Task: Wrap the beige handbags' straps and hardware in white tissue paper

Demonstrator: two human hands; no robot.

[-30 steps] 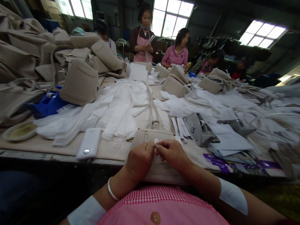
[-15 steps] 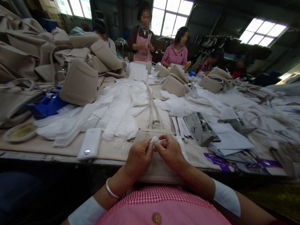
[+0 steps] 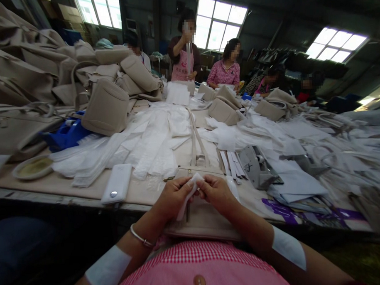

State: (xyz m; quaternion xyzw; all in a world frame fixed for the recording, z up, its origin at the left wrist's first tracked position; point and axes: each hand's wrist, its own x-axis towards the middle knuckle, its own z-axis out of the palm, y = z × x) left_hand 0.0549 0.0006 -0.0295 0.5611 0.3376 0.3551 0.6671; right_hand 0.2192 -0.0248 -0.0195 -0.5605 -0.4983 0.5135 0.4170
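A beige bag lies at the table's front edge against my apron, its long strap stretched away from me. Above the bag, my left hand pinches a strip of thin white sheet, which hangs down toward the bag. Close beside it, my right hand is closed on the upper end of the same white sheet. The two hands nearly touch. A metal zipper pull sticks out at the bag's left.
A white power bank, a shallow dish and a blue tape dispenser lie left. A grey metal dispenser and papers stand right. White wrapping and beige bags cover the table behind. Several people work across it.
The white sheet, bunched between my fingers before, now hangs down longer on the left. The view has shifted slightly. A person across the table has raised a hand with a long strip.
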